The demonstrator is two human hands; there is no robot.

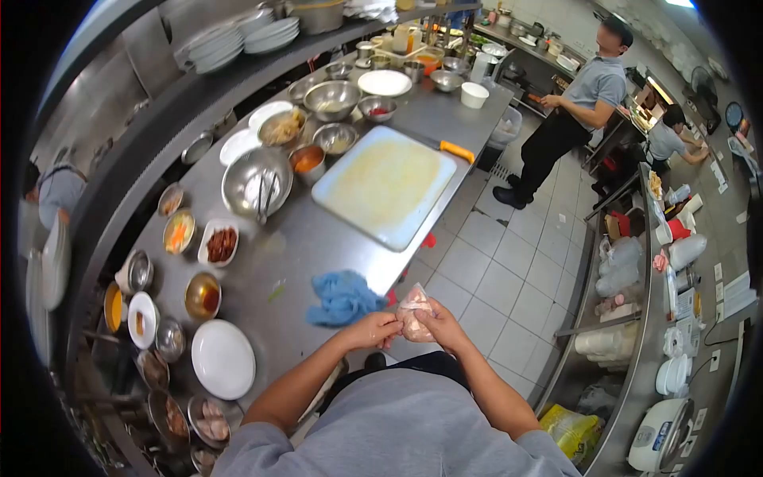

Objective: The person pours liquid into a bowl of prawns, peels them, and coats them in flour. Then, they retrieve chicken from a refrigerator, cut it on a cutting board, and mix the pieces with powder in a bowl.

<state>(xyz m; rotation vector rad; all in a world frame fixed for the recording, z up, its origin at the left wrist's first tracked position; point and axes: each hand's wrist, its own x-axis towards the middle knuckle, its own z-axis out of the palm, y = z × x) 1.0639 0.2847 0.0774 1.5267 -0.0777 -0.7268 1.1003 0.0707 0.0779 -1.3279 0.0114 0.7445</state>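
Note:
Both my hands are in front of my body at the near edge of the steel counter, around a small clear plastic bag (415, 312) of pale pink pieces. My right hand (443, 327) grips the bag's right side, thumb across it. My left hand (375, 329) is closed at the bag's left edge; what its fingers pinch there is too small to make out. Just left of the bag, a crumpled blue cloth (343, 298) lies on the counter. Beyond it sits a stained white cutting board (385, 184), with an orange-handled knife (456, 151) at its far right corner.
Metal bowls (257, 181), sauces and a white plate (223, 359) cover the counter's left and far parts. One person (588, 95) stands beyond the tiled floor (509, 270); another (668, 141) leans over the right side. A shelving unit (608, 318) runs along the right.

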